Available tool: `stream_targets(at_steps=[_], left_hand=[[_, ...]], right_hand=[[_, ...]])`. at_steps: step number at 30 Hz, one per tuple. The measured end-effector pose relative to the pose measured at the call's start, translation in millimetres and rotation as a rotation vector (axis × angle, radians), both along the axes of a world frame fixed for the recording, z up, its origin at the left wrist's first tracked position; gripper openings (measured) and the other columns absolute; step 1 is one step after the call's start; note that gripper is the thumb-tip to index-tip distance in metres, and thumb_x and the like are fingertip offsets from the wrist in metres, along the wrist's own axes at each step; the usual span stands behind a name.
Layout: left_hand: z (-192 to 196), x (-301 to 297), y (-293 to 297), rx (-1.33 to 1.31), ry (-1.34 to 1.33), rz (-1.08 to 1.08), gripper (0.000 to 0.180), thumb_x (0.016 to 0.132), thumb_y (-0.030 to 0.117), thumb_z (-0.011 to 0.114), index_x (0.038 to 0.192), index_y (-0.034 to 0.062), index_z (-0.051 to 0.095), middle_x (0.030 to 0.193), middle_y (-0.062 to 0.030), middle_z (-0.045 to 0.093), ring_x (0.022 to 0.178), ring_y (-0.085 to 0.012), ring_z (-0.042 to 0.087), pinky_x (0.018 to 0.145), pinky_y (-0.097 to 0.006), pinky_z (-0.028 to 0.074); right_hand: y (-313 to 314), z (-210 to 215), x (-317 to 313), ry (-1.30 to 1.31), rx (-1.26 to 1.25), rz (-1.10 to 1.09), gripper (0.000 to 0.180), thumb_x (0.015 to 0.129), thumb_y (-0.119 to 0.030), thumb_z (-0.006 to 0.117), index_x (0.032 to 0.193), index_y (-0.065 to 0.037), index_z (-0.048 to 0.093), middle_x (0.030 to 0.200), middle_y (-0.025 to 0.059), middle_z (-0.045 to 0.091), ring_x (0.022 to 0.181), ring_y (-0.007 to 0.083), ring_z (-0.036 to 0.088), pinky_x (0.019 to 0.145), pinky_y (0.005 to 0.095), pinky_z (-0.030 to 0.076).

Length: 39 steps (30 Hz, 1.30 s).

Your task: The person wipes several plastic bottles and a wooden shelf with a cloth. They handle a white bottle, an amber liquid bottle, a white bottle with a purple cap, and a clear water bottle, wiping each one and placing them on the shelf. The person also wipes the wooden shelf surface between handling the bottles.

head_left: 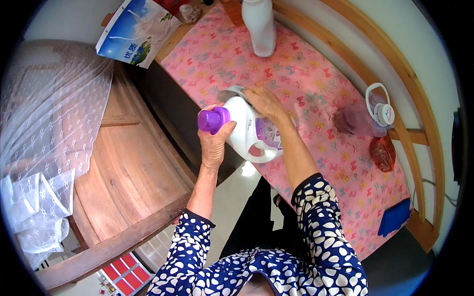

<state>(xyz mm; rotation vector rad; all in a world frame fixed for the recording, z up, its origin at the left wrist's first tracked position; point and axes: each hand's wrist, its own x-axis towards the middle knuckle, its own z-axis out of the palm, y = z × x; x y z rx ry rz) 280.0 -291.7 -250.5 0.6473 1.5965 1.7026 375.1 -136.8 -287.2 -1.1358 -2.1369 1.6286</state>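
A white laundry detergent bottle (239, 118) with a purple label is tilted in front of me, over the near edge of the pink-covered bed. My left hand (213, 135) is closed around its neck, just by the purple cap (211, 120). Against the bottle's far side, my right hand (264, 102) is closed on a thin greyish-white cloth (231, 92). The bottle's handle (261, 154) faces me, with no fingers through it. Part of the right hand's grip is hidden behind the cloth.
The pink patterned cover (316, 172) bears a tall white bottle (259, 29), a clear jug (368, 118) with a white lid, a red packet (382, 154) and a dark blue folded cloth (394, 218). To the left are a wooden panel (133, 167), a lace curtain (54, 113) and a blue bag (138, 32).
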Motion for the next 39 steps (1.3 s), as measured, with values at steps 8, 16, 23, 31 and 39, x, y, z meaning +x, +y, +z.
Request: stream_targets(at_steps=[8, 16, 23, 31, 39], left_hand=[[-7.0, 4.1, 6.3, 0.079, -0.019, 0.093, 0.066, 0.086, 0.055, 0.059, 0.122, 0.0005, 0.049, 0.113, -0.0059, 0.054, 0.103, -0.0135, 0.051, 0.091, -0.029, 0.041], [-12.1, 6.9, 5.7, 0.172, -0.079, 0.105, 0.062, 0.086, 0.056, 0.057, 0.117, 0.0029, 0.051, 0.105, -0.0054, 0.055, 0.095, -0.0141, 0.052, 0.088, -0.030, 0.042], [-4.1, 23.8, 9.4, 0.206, -0.149, 0.123, 0.069, 0.064, 0.031, 0.085, 0.117, 0.0031, 0.051, 0.106, -0.0039, 0.056, 0.098, -0.0131, 0.053, 0.088, -0.029, 0.045], [4.5, 22.6, 14.5, -0.021, 0.358, 0.143, 0.059, 0.063, 0.011, 0.083, 0.113, 0.0038, 0.052, 0.109, -0.0063, 0.057, 0.099, -0.0163, 0.055, 0.089, -0.031, 0.045], [3.5, 20.9, 17.0, -0.051, 0.373, 0.174, 0.058, 0.063, 0.012, 0.084, 0.111, 0.0049, 0.053, 0.107, -0.0070, 0.058, 0.097, -0.0170, 0.057, 0.087, -0.032, 0.047]], right_hand=[[-72.3, 35.6, 3.4, 0.353, 0.730, -0.221, 0.034, 0.082, -0.017, 0.060, 0.116, -0.010, 0.064, 0.122, 0.0103, 0.056, 0.113, 0.0343, 0.046, 0.094, 0.0444, 0.035], [-151.8, 8.4, 21.3, 0.360, 0.861, -0.277, 0.040, 0.080, -0.010, 0.062, 0.119, -0.010, 0.062, 0.132, 0.0119, 0.048, 0.119, 0.0384, 0.037, 0.101, 0.0463, 0.028], [-76.2, 47.8, 14.3, 0.417, 0.707, -0.199, 0.031, 0.079, -0.013, 0.053, 0.106, -0.007, 0.063, 0.107, 0.0124, 0.060, 0.103, 0.0312, 0.051, 0.096, 0.0430, 0.032], [-11.7, 2.6, 15.9, 0.192, 0.065, -0.118, 0.035, 0.086, -0.026, 0.045, 0.102, 0.001, 0.062, 0.100, 0.0187, 0.061, 0.095, 0.0341, 0.058, 0.083, 0.0379, 0.043], [-36.5, -85.6, 63.6, -0.079, 0.020, -0.562, 0.051, 0.094, -0.038, 0.035, 0.123, 0.001, 0.052, 0.122, 0.0235, 0.055, 0.113, 0.0387, 0.050, 0.099, 0.0419, 0.033]])
